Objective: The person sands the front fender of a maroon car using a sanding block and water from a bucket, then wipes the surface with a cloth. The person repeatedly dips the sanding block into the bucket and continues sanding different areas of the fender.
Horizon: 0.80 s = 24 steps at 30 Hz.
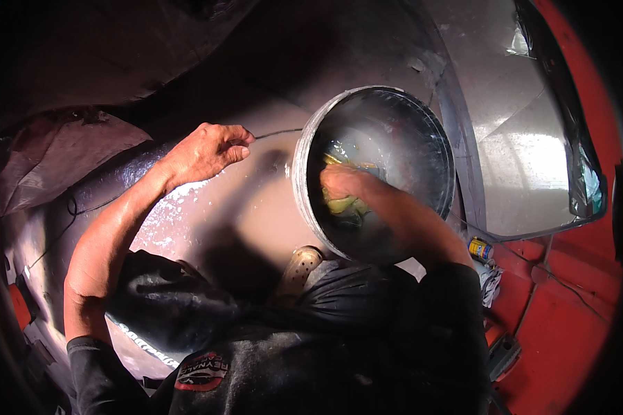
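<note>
1. Bucket (300,173), dark inside with a pale rim, held the step in hand, judged to be the handling of a limp yellow item (339,205) inside it.
2. The yellow item lay in the bucket toward 8 o'clock from its middle, wet-looking; cloth or sponge, I could not tell.
3. The right hand (339,181) reached in over the rim from between 4 and 5 o'clock, its fingers down against the yellow item. Whether this grip had closed on it could not be told; the fingertips were hidden.
4. The left hand (214,149) was outside, at 9 o'clock from the bucket, fingers half curled. A thin cord (278,132) met its fingertips in view; whether that grip pinched it I could not tell.
5. As a judgement, the next move called for a sure hold on the yellow item and room for the wrist beside the rim.
6. Count: two hands, one bucket, at least one yellow item, one tan clog (301,270) at 7 o'clock, one small can (481,249) at 4 o'clock, one glossy panel (526,152) at 3 o'clock.
</note>
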### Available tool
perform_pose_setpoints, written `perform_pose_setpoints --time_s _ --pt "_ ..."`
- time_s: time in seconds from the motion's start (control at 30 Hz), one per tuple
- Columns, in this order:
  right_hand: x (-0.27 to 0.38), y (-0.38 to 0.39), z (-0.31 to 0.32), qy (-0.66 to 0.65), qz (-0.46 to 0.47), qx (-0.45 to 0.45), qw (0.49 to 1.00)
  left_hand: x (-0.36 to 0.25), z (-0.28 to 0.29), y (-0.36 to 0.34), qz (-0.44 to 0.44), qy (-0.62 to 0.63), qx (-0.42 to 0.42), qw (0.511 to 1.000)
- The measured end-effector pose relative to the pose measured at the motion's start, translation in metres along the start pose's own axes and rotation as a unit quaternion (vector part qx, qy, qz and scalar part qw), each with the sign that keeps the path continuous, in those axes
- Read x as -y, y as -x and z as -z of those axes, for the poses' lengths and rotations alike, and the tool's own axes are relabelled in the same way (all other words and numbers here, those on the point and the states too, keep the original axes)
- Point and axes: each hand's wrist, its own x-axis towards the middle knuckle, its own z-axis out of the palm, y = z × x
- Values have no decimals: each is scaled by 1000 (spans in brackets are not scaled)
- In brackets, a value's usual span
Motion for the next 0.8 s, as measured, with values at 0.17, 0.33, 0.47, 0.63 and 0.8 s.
perform_pose_setpoints --time_s 0.17,0.33,0.47,0.63,0.8 --pt "-62 102 13 -283 -4 -58 957 -3 -2 -10 2 11 24 1000" --pt "-63 155 26 -550 -129 -123 816 -5 -3 -11 -5 12 18 1000" --pt "-55 154 31 -548 -141 -302 767 -2 -3 -11 -9 7 15 1000" --pt "-57 169 37 -649 -140 -420 619 -7 -2 -11 -19 17 13 1000" --pt "-37 188 47 -807 24 -344 480 -8 -11 -6 -78 39 -38 995"
